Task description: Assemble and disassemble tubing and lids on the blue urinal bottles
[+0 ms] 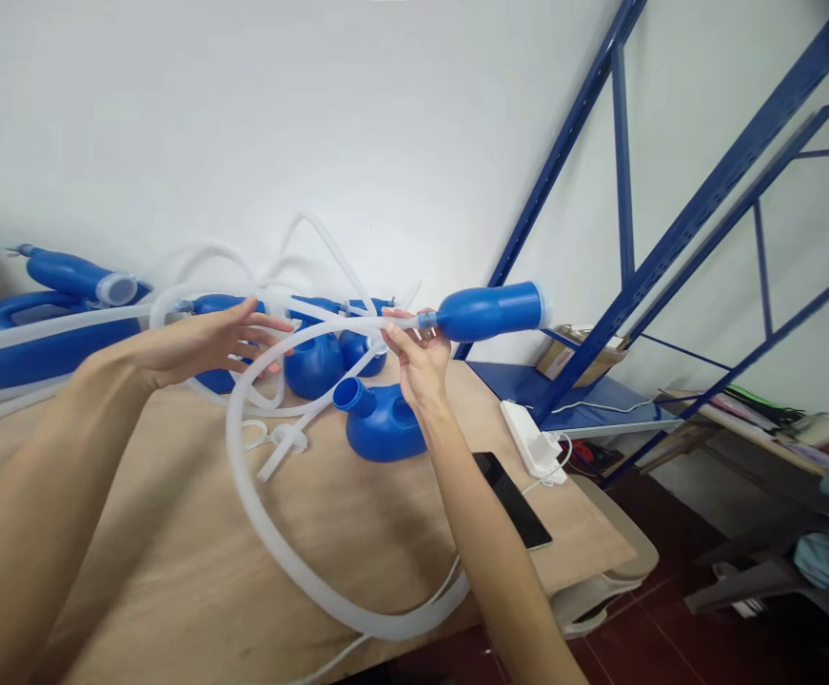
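My right hand is closed round the end of a translucent white tube, where it joins the neck of a blue bottle-shaped piece. That piece points right, its pale rim outward. The tube loops down over the wooden table. My left hand has its fingers spread and holds nothing, left of the tube loop. Below my right hand stands a blue container with an open mouth. A white cap with a short tube lies left of it.
More blue containers and coiled tubes stand along the wall. At the left lies another blue bottle piece. A black phone and white power strip lie at right, near a blue metal rack.
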A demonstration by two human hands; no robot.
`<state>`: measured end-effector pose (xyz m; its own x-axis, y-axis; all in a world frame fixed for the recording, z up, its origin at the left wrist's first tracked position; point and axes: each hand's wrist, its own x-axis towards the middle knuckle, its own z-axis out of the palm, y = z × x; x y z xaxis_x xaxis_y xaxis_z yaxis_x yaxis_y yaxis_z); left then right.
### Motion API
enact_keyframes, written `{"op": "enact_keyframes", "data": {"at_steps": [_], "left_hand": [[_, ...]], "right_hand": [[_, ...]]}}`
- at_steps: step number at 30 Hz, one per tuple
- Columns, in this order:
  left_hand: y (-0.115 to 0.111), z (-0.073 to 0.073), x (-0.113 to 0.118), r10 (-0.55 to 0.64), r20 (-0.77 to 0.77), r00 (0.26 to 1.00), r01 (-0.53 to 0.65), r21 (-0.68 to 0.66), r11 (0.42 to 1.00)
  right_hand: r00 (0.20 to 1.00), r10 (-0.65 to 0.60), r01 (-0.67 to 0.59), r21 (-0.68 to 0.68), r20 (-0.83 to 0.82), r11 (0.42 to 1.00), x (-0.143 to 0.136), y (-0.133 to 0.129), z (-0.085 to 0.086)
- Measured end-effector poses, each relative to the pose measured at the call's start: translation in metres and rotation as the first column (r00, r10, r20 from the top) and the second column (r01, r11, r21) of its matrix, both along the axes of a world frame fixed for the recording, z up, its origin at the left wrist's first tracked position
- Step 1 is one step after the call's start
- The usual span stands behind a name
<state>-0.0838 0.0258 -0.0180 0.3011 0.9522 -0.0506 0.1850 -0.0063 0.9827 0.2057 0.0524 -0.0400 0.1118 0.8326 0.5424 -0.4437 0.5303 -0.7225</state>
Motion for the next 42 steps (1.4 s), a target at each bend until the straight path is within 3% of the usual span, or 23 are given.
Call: {"op": "enact_keyframes", "data": {"at_steps": [5,10,16,21,26,29,33,35,38,40,42], "left_hand": [[-0.016,0.008,0.028,0.109,-0.339,0.934,-0.025,0.241,0.970],[-0.003,0.000,0.052,0.260,-0.504,0.824,-0.015,0.439,0.898],[0.004,-0.005,0.043,0.303,-0.487,0.820,-0.025,0.497,0.868],[0.010,-0.013,0.039,0.379,-0.541,0.751,0.021,0.593,0.805],[-0.004,-0.016,0.082,0.519,-0.510,0.686,0.107,0.776,0.621],[-0.017,-0.009,0.115,0.604,-0.402,0.688,0.051,0.858,0.512],[-0.017,0.002,0.126,0.615,-0.342,0.710,-0.021,0.864,0.504],[-0.012,0.006,0.115,0.575,-0.346,0.742,-0.007,0.853,0.522],[-0.007,0.005,0.094,0.491,-0.357,0.795,0.057,0.849,0.525],[-0.007,0.003,0.085,0.458,-0.371,0.807,0.107,0.857,0.505],[-0.008,0.001,0.085,0.439,-0.390,0.810,0.157,0.863,0.480]], "right_hand": [[0.989,0.117,-0.114,-0.040,0.086,0.993,0.023,0.011,-0.012],[0.932,0.352,-0.343,-0.115,0.080,0.932,0.067,0.028,-0.017],[0.965,0.261,-0.251,-0.175,0.036,0.952,0.099,0.031,-0.004],[0.962,0.271,-0.254,-0.287,0.020,0.923,0.096,0.032,0.011],[0.964,0.263,-0.265,-0.187,-0.037,0.946,0.070,0.028,0.010],[0.917,0.387,-0.373,-0.140,0.094,0.917,0.051,0.015,0.008],[0.761,0.537,-0.487,-0.227,0.363,0.844,0.051,-0.002,0.016],[0.690,0.518,-0.409,-0.318,0.506,0.855,0.067,-0.006,0.023],[0.588,0.352,-0.145,-0.333,0.728,0.932,0.097,-0.009,0.036],[0.640,0.163,0.022,-0.229,0.751,0.973,0.111,-0.011,0.042],[0.677,0.058,0.089,-0.160,0.734,0.983,0.113,-0.015,0.046]]}}
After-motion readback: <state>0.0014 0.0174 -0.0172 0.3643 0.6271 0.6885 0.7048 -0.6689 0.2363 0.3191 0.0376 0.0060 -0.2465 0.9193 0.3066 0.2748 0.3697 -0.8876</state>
